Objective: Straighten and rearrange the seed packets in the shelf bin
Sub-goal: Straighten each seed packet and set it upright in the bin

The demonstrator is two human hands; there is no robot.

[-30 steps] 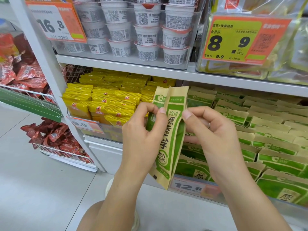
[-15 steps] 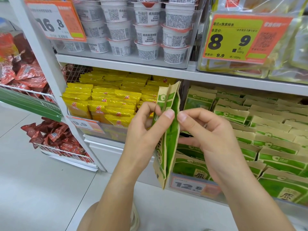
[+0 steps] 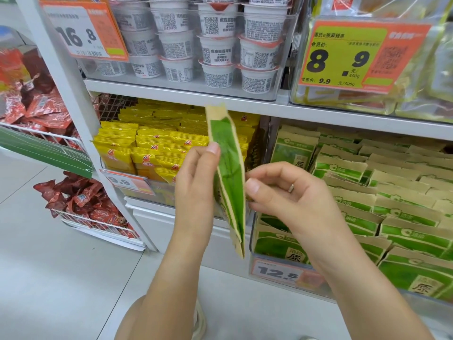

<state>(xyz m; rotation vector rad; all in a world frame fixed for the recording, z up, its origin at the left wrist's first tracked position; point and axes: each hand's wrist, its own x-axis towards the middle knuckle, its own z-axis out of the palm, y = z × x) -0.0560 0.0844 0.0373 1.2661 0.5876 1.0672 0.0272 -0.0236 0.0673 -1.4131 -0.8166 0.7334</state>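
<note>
From the head camera, the person holds one green-and-tan seed packet [image 3: 229,182] upright and edge-on in front of the shelves. The left hand [image 3: 196,190] has its grip closed on the packet's left side, thumb pressed high on it. The right hand [image 3: 282,192] curls its fingers at the right edge; whether they pinch it I cannot tell. Just right, the shelf bin [image 3: 252,244] holds more green packets [image 3: 367,192].

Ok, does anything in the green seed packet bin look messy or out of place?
Yes. The green seed packets in the bin lean at mixed angles in uneven rows, and one packet is out, held edge-on between the left hand and right hand.
</note>
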